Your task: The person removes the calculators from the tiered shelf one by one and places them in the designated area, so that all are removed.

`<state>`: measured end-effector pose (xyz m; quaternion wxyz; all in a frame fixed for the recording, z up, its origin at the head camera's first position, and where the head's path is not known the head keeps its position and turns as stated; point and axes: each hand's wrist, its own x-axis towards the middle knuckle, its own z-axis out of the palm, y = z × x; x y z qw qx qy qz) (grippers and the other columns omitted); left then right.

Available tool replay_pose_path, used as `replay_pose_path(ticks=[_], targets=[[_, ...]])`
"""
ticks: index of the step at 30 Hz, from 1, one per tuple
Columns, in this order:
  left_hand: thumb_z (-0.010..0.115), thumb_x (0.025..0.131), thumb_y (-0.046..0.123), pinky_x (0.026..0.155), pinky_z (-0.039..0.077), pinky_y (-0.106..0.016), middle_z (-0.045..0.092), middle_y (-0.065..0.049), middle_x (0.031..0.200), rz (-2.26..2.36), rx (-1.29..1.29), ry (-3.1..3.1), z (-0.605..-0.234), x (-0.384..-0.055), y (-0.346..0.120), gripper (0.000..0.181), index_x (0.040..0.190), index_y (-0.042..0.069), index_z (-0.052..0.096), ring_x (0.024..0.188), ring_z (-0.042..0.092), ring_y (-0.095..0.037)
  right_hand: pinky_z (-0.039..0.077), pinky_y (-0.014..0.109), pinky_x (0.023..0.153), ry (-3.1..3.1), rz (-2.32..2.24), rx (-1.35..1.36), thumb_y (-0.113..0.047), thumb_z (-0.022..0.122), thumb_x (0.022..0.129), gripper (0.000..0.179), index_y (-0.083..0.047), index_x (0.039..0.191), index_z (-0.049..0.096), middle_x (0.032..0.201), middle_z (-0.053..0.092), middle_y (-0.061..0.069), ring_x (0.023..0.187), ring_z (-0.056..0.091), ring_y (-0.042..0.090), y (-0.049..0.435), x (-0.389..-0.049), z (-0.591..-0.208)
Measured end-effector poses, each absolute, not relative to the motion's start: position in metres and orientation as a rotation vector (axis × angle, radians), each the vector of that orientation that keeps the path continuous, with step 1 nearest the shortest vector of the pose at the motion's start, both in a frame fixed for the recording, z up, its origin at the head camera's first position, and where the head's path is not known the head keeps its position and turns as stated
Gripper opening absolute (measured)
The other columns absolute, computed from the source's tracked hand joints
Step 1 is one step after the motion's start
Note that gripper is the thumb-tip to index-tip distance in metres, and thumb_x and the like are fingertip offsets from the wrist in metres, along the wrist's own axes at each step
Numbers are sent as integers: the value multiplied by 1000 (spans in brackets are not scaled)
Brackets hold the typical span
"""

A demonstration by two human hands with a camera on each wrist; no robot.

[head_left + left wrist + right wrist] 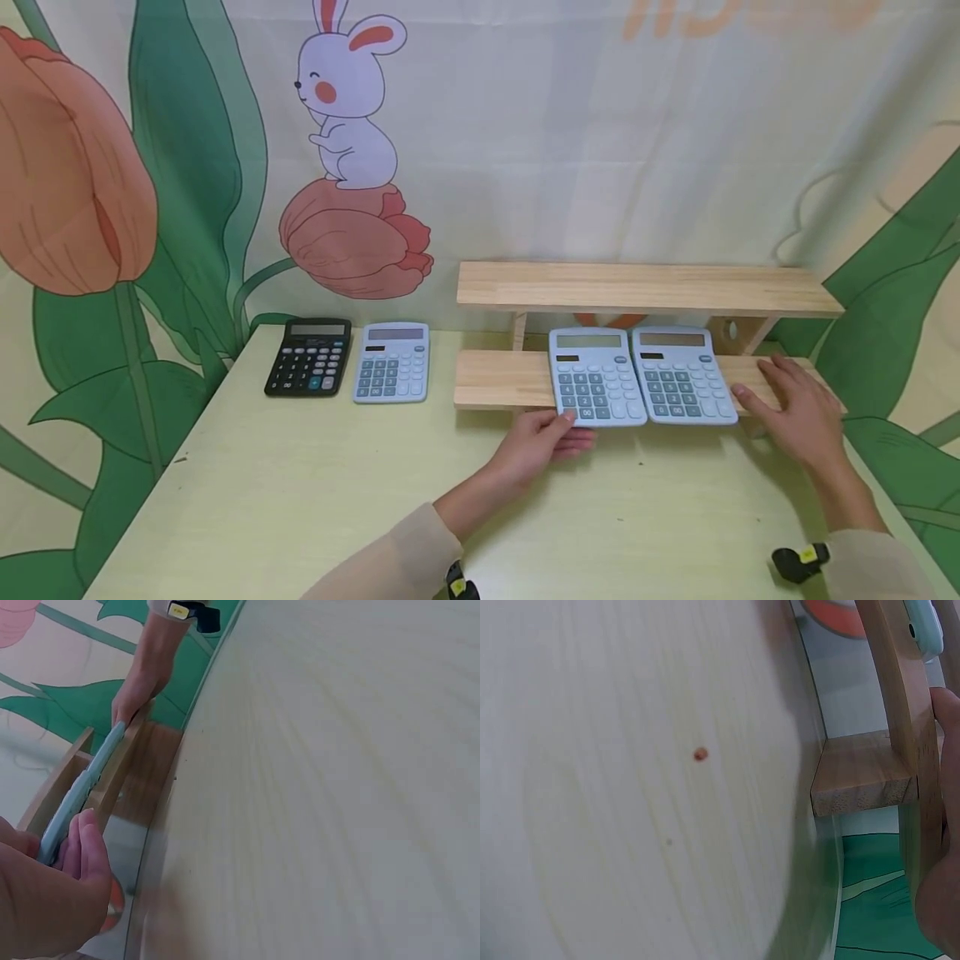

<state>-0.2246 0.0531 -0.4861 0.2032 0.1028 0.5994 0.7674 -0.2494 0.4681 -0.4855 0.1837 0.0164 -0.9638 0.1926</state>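
Two light blue calculators lie side by side across the lower board of a wooden two-tier shelf, their near edges jutting past its front. The left calculator has its near left corner pinched by my left hand, thumb on top and fingers beneath. Against its right side sits the other calculator. My right hand rests on the lower board's right end, fingers spread and thumb close to that calculator's right edge. In the right wrist view, the thumb lies by the board near a calculator corner.
On the table to the left lie a black calculator and a third light blue calculator. The shelf's upper board spans behind the pair. A printed curtain hangs at the back.
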Motion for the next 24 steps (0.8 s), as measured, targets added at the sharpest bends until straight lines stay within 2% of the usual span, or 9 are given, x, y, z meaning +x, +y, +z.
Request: replay_pose_path(ticks=[4, 12, 17, 20, 24], targets=[[55, 113, 24, 93, 62, -34, 79, -16, 109, 2031, 361, 1770, -485, -217, 40, 37, 126, -7, 69, 105, 77, -26, 17, 82, 111, -2717, 544, 50, -49, 60, 105, 77, 6, 156, 43, 163, 34, 34, 149, 28, 59, 466, -249, -486], [58, 112, 25, 96, 61, -41, 79, -14, 110, 1934, 366, 1807, -480, -206, 21, 35, 126, -5, 70, 102, 78, -23, 16, 82, 112, -2732, 537, 33, -51, 58, 105, 79, 8, 156, 41, 163, 32, 36, 149, 26, 60, 466, -248, -486], [58, 111, 19, 96, 60, -36, 76, -16, 118, 1987, 300, 1769, -480, -211, 22, 36, 136, -7, 63, 108, 76, -27, 16, 83, 111, -2735, 535, 26, -51, 58, 106, 79, 8, 156, 41, 162, 33, 36, 148, 26, 61, 467, -247, -486], [58, 110, 17, 100, 59, -38, 75, -12, 121, 2040, 259, 1750, -480, -216, 25, 38, 140, -7, 59, 111, 74, -24, 16, 83, 111, -2733, 535, 26, -51, 58, 105, 79, 7, 156, 41, 162, 33, 36, 148, 26, 61, 466, -247, -485], [62, 109, 17, 101, 59, -42, 76, -12, 120, 2106, 214, 1744, -481, -220, 28, 37, 138, -6, 61, 111, 74, -22, 17, 83, 111, -2728, 536, 34, -51, 58, 105, 78, 7, 156, 42, 162, 33, 35, 148, 27, 60, 464, -248, -483]])
